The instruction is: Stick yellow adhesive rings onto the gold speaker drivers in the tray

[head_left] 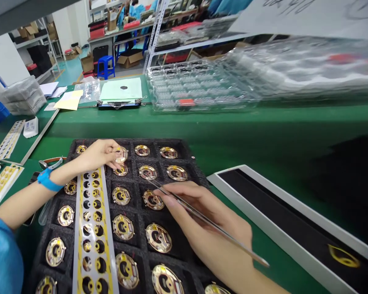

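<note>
My left hand (102, 155), with a blue band on its wrist, pinches a round gold watch part (121, 155) at the upper part of a black foam tray (135, 258). Metal tweezers (213, 224) lie in the grip of my right hand (207, 224), over the tray's right side, their tips close to another gold part (153, 199). Several more round gold parts sit in the tray's square compartments. A sticker strip (93, 228) with yellow-edged round cutouts lies lengthwise across the tray.
To the right stands a long white box (263, 218) with a black inside. Clear plastic trays (199, 87) and a clipboard (121, 92) are behind. At the left are a watch (52, 163) and more sticker sheets (3, 183).
</note>
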Demonstrator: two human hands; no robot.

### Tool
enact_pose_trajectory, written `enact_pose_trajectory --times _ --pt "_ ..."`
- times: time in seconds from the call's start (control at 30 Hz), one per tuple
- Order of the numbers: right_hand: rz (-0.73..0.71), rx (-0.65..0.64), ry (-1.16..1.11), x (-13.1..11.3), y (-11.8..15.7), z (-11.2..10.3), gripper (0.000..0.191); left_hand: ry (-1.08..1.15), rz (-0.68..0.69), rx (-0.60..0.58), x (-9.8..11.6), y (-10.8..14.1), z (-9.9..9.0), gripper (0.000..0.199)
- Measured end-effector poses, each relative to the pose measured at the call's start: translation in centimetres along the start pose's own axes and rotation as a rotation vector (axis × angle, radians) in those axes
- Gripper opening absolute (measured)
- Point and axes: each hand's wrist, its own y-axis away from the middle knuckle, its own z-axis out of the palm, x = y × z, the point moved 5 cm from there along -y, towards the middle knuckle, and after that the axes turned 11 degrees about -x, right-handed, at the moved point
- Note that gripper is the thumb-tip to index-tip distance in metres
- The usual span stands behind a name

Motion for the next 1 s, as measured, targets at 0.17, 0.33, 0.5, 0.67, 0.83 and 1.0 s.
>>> enact_pose_trajectory --times 0.17,0.33,0.5,0.67,0.83,1.0 --pt "-0.324 -0.240 0.200 -2.2 1.5 0.8 0.027 0.726 0.109 -0.168 0.0 6.1 4.8 0.039" --pt "-0.511 -0.545 0.348 -2.2 3.1 1.5 0.037 0.920 0.121 -0.265 -0.6 8.2 6.5 0.041" --pt "-0.508 -0.631 0.323 -2.2 3.2 1.6 0.049 0.903 0.083 -0.328 0.0 8.7 6.9 0.049" --pt "-0.479 -0.653 0.298 -2.2 3.4 1.0 0.043 0.900 0.090 -0.377 0.6 9.0 7.6 0.050" --pt "-0.203 -0.383 0.197 -2.5 2.7 0.8 0.031 0.983 0.096 -0.294 0.6 8.8 8.2 0.043" --pt "0.230 -0.143 0.040 -0.8 2.0 0.4 0.008 1.113 0.076 -0.193 -0.3 7.8 8.3 0.041"
